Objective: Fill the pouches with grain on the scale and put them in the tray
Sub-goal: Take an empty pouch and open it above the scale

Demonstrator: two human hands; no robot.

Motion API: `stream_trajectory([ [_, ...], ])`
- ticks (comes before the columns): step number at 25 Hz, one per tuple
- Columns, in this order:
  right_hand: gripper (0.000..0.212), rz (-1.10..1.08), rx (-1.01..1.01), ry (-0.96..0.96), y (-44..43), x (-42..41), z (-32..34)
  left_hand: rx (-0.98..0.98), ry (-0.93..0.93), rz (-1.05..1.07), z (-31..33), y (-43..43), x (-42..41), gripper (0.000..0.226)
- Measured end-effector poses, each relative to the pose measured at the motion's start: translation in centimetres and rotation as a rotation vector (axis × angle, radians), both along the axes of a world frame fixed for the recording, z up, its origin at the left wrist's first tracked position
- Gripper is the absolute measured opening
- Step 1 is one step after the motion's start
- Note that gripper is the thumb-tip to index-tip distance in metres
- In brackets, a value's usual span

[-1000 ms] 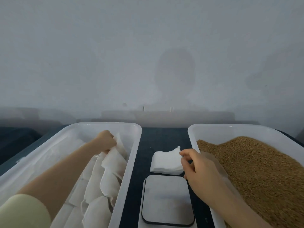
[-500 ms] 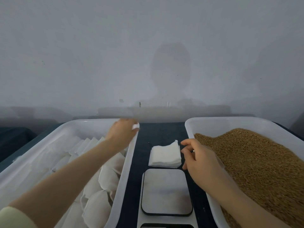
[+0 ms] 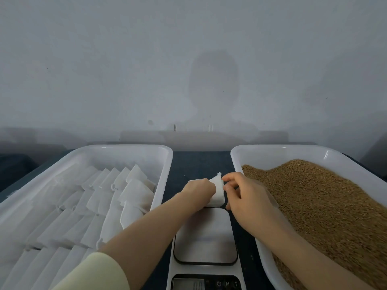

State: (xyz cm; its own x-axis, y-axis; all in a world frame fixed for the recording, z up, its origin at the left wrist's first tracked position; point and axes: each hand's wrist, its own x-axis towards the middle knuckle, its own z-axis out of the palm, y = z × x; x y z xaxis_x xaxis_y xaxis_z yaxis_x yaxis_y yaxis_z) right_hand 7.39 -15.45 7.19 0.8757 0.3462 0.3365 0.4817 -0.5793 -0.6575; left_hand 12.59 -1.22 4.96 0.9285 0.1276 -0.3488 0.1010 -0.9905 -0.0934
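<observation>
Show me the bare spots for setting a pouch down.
Bare: the scale plate, the dark tabletop beyond the pouch stack, the far end of the left tray. Crowded: pouches fill the rest of that tray; the left hand and right hand hold the stack.

Desk (image 3: pixel 199 162): one narrow dark lane between left tray (image 3: pixel 129 146) and right tray (image 3: pixel 272 146), walled by both rims.
Far end of lane: bare, open up to the wall.
Mid-lane: blocked by stack of pouches (image 3: pixel 218 198). Left hand (image 3: pixel 199 190) and right hand (image 3: pixel 245 195) curl on it from either side.
Near end: taken by scale (image 3: pixel 205 237). Platform bare, open from above.
Left forearm crosses left tray's inner rim and scale's left edge; right forearm overlies right tray's inner rim.
Left tray: bare floor beyond pouch rows (image 3: pixel 134 191).
Right tray: far-left corner bare of grain (image 3: pixel 314 206).
</observation>
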Motion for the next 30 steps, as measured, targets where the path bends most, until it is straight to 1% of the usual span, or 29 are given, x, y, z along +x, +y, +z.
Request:
stream_trajectory([
  [1,0.023,-0.002,-0.005,-0.004,0.0,0.0,0.0,-0.022,-0.075,-0.017,-0.2,0.2,-0.1,0.024],
  [3,0.022,0.004,0.013,0.01,0.0,0.0,0.1,-0.136,-0.202,0.005,-0.7,0.7,-0.3,0.021],
  [5,0.022,0.013,0.024,0.023,0.0,-0.1,0.1,-0.321,-0.342,0.094,-0.6,1.3,-0.7,0.023],
  [7,0.021,0.022,0.02,0.025,0.0,-0.2,0.1,-0.521,-0.488,0.252,-0.5,2.1,-1.0,0.027],
  [10,0.021,0.023,0.03,0.029,0.1,-0.1,0.1,-0.722,-0.583,0.467,-0.1,2.7,-0.8,0.033],
  [12,0.021,0.019,0.026,0.031,0.2,-0.1,0.1,-0.953,-0.637,0.607,0.4,2.8,-0.3,0.036],
  [13,0.021,0.017,0.026,0.032,0.2,-0.1,0.2,-1.09,-0.635,0.679,0.6,2.8,-0.1,0.035],
  [15,0.02,0.015,0.025,0.03,0.2,-0.1,0.1,-1.323,-0.613,0.855,0.6,3.4,0.6,0.018],
  [16,0.021,0.015,0.023,0.029,0.2,-0.1,0.1,-1.483,-0.626,0.943,0.8,3.6,0.4,0.01],
  [17,0.021,0.016,0.022,0.028,0.1,-0.2,0.1,-1.64,-0.634,1.027,1.1,3.7,0.2,0.009],
  [18,0.021,0.017,0.021,0.027,0.1,-0.2,0.1,-1.728,-0.661,1.086,1.0,4.0,0.2,0.011],
  [19,0.021,0.02,0.023,0.027,0.1,-0.2,0.1,-1.733,-0.699,1.088,0.9,4.2,0.4,0.012],
  [22,0.023,0.023,0.028,0.032,0.1,-0.2,0.0,-1.671,-0.774,0.969,1.2,3.8,0.2,0.015],
  [24,0.023,0.027,0.032,0.038,0.1,-0.2,0.0,-1.699,-0.822,0.891,2.2,3.7,-0.4,0.016],
  [25,0.023,0.03,0.037,0.041,0.1,-0.2,0.0,-1.706,-0.817,0.834,2.9,3.7,-0.9,0.015],
  [27,0.023,0.041,0.05,0.05,0.1,-0.2,0.1,-1.672,-0.733,0.668,4.1,3.5,-2.3,0.013],
  [29,0.022,0.043,0.09,0.069,0.0,-0.2,0.3,-1.569,-0.615,0.511,5.0,3.0,-4.1,0.018],
  [30,0.021,0.043,0.122,0.079,0.0,-0.2,0.4,-1.512,-0.577,0.465,5.0,2.8,-5.2,0.021],
])
